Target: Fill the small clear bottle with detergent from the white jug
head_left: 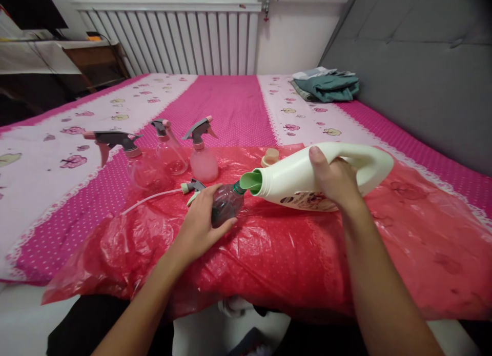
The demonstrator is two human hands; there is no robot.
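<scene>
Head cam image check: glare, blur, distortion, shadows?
Head view: small white glare patches on the red sheet; jug outline clear, but its label's small print too soft to read; headboard looks skewed at the right edge, likely wide-angle stretch; top-right corner dark; deep shadow under the desk; light elsewhere fairly even.

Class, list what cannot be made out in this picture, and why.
Head view: base of the bottle, hidden behind the left hand.
Head view: wording on the label of the white jug, too small and blurred.
Head view: fingertips, bar the thumb, of the right hand, hidden by hand and jug.
Head view: top of the screen, cut off by the edge.
</scene>
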